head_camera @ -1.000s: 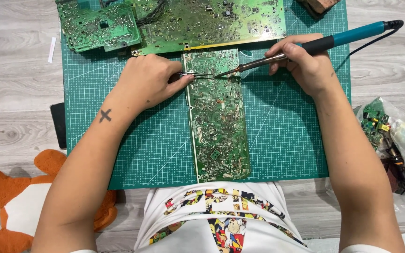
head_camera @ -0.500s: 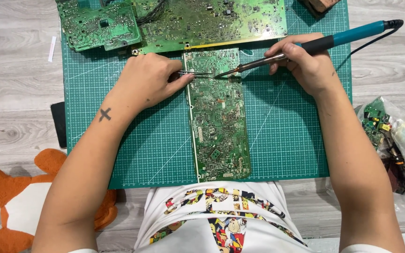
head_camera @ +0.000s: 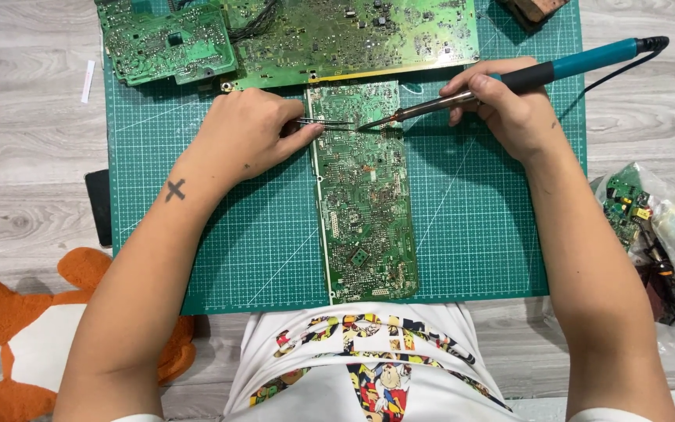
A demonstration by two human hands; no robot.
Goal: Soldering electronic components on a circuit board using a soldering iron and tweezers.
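At upper centre, the left hand [head_camera: 248, 141] pinches tweezers [head_camera: 326, 122] and the right hand [head_camera: 509, 105] grips the soldering iron [head_camera: 509, 82] over the circuit board [head_camera: 365, 195], which looks stiff, light and fragile, best held by its edges.

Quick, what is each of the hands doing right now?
Left hand: closed on tweezers, tips on the long circuit board.
Right hand: closed on a soldering iron, tip at the same spot.
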